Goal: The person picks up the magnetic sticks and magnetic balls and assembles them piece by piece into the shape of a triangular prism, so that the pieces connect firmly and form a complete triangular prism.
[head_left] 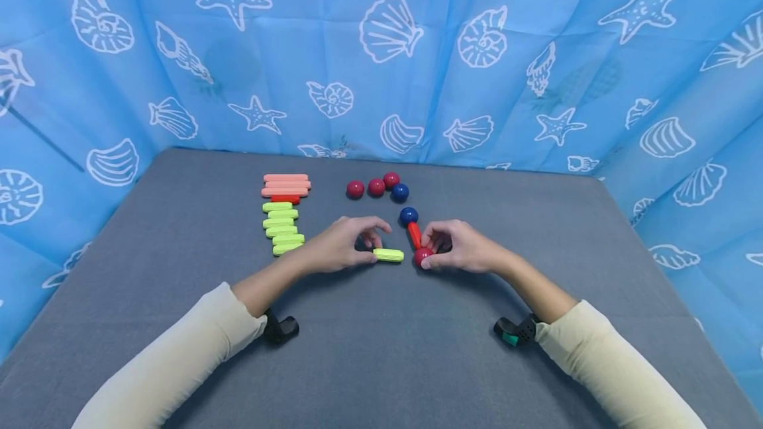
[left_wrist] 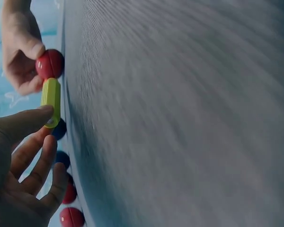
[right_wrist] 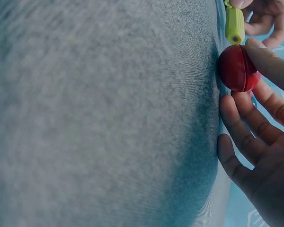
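My left hand (head_left: pixel 341 243) pinches one end of a yellow-green ribbed rod (head_left: pixel 390 255) between thumb and finger. The rod's free end points right, toward a dark red ball (head_left: pixel 423 257); a small gap parts them in the head view. Thumb and fingers of my right hand (head_left: pixel 467 246) grip that ball. From the ball a red rod (head_left: pixel 414 235) runs away from me to a blue ball (head_left: pixel 408 216), the three in one line. In the right wrist view, the yellow-green rod (right_wrist: pixel 235 26) shows a round dark spot on its end, facing the red ball (right_wrist: pixel 236 68).
Left of my hands lie pink rods (head_left: pixel 286 184), a red rod (head_left: pixel 285 200) and several yellow-green rods (head_left: pixel 280 220) in a column. Farther back are three dark red balls (head_left: pixel 376 187) and another blue ball (head_left: pixel 400 192). A grey cloth-covered table (head_left: pixel 381 349) meets a blue seashell-patterned curtain (head_left: pixel 334 32).
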{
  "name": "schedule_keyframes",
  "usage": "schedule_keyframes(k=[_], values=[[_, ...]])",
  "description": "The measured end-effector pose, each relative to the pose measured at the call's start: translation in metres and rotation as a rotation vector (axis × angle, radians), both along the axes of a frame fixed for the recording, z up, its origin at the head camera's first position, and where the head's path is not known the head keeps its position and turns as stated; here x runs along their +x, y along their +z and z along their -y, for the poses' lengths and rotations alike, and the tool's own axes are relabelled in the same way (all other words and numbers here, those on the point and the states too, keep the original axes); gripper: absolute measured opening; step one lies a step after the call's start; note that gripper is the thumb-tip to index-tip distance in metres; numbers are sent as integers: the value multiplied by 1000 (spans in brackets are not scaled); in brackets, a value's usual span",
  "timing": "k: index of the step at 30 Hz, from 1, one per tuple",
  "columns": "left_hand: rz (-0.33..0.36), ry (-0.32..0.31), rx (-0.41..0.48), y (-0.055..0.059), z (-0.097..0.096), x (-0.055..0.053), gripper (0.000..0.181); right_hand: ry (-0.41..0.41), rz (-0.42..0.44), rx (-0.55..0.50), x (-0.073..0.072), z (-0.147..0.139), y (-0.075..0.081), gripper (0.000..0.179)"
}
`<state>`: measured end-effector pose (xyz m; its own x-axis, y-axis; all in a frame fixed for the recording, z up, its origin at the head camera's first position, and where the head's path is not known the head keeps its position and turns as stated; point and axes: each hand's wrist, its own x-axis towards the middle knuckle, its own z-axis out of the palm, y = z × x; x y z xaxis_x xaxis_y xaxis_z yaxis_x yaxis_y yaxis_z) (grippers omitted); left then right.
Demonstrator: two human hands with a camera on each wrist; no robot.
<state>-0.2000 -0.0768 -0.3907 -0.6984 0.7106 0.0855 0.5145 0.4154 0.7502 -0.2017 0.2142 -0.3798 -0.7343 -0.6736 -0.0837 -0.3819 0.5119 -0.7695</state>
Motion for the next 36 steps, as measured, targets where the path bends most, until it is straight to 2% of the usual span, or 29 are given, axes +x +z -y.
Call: schedule_keyframes(k=[10,19,26,36], values=[[-1,10,-14,0,-21,-3,48,-1,19,-20,0,1,0,28],[29,14,30,-1,-12,-2,49,4,26,-23,0,2,-1,28],[17,66,48,6,19,3,45,6,18,-21,0,1,-2,29],[-99,197,-11,14,90,17,41,12,11,-24,-1,-2,-3,29]])
